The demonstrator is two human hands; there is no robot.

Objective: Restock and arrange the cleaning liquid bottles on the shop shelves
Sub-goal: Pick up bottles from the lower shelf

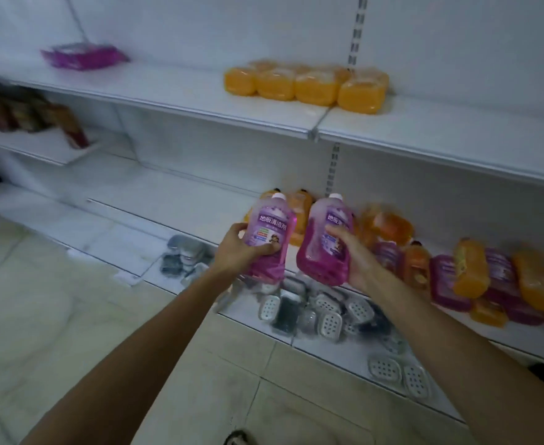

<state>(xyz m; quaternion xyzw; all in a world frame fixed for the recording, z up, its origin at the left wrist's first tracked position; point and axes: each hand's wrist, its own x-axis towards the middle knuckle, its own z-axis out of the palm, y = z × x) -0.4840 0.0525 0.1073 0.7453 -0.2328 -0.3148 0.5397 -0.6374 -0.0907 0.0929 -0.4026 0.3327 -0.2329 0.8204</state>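
Your left hand [241,250]: fingers curled round one purple bottle [269,231], cap up; your right hand [352,261]: gripping a second purple bottle [323,245]; both are held in the air just left of the heap of bottles [476,277]. Done, by the look of it: one row of orange bottles [306,86] standing on the shelf [183,88] above the heap. Outstanding: your two bottles unplaced, and the heap itself, orange and purple lying jumbled, unsorted.

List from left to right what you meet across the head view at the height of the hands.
In order: left hand, purple floor-cleaner bottle it grips, second purple floor-cleaner bottle, right hand, heap of orange and purple bottles.
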